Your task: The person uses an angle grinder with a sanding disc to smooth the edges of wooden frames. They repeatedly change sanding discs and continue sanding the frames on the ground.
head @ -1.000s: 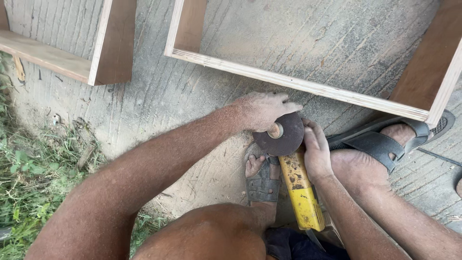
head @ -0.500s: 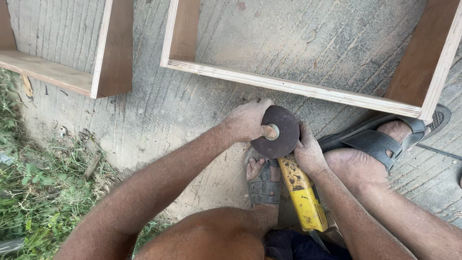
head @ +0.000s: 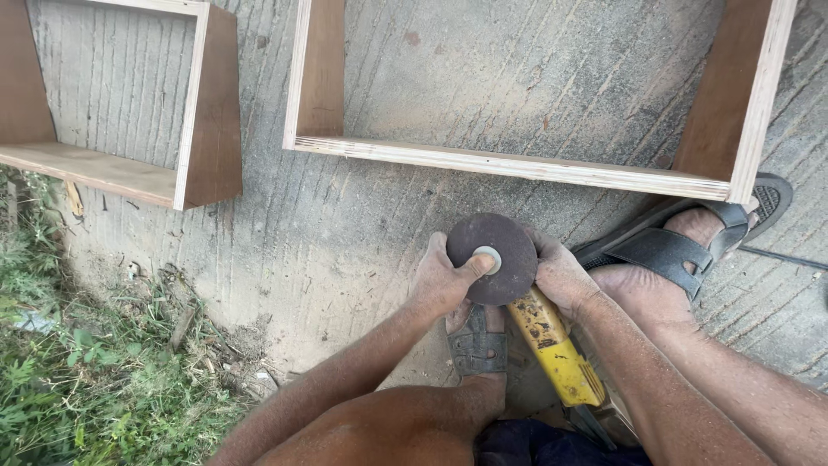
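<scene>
A yellow angle grinder (head: 552,345) lies between my feet, its round dark-brown sanding disc (head: 493,257) facing up. My left hand (head: 444,280) grips the disc's left edge, with the thumb pressed on the pale centre nut (head: 489,258). My right hand (head: 561,276) wraps around the grinder's head just right of the disc. Both hands are dusty. My left foot in a grey sandal (head: 477,345) sits under the tool, and my right foot in a dark sandal (head: 664,255) rests to the right.
Two open plywood box frames lie on the concrete: a large one (head: 517,164) just beyond the disc and a smaller one (head: 207,112) at the upper left. Grass and debris (head: 86,371) border the slab on the left.
The view has shifted, so the frames and hands sit lower in the picture. My left hand has turned on the disc, its thumb now on the centre nut. My right hand stays on the grinder head.
</scene>
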